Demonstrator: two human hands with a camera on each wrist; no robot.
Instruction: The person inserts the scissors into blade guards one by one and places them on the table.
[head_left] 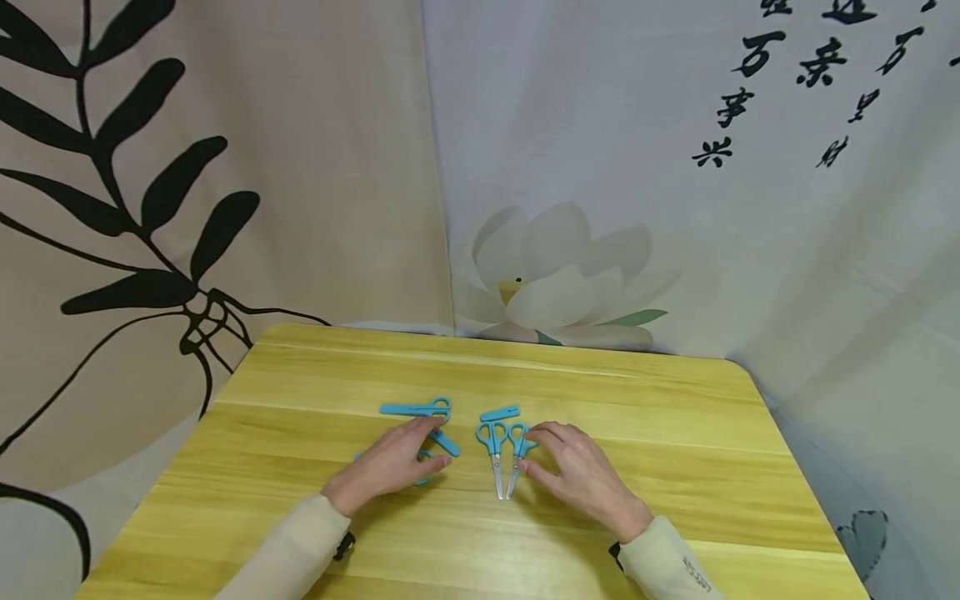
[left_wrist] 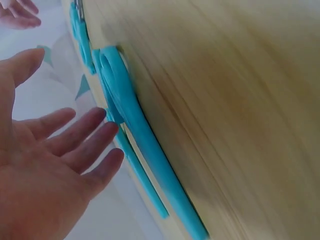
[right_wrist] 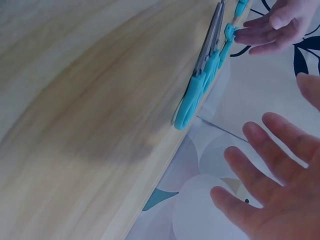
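Two pairs of blue-handled scissors with bare metal blades lie side by side, the left scissors [head_left: 491, 437] and the right scissors [head_left: 517, 442], blades toward the person. A short blue blade cover [head_left: 500, 413] lies just beyond them. Farther left are sheathed blue scissors [head_left: 412, 409]; other blue pieces, including a blue strip [head_left: 446, 442], are partly hidden by the left hand [head_left: 390, 465]. That hand hovers over them with fingers spread, as the left wrist view shows. The right hand [head_left: 581, 471] is beside the right scissors, its fingers [right_wrist: 265, 155] spread and holding nothing; contact is unclear.
The wooden table [head_left: 637, 400] has a rounded far corner at the right. Behind it hang pale cloths, one with dark printed leaves [head_left: 142, 100], the other with a lotus [head_left: 562, 275] and black characters. Dark bands show at both sleeve cuffs.
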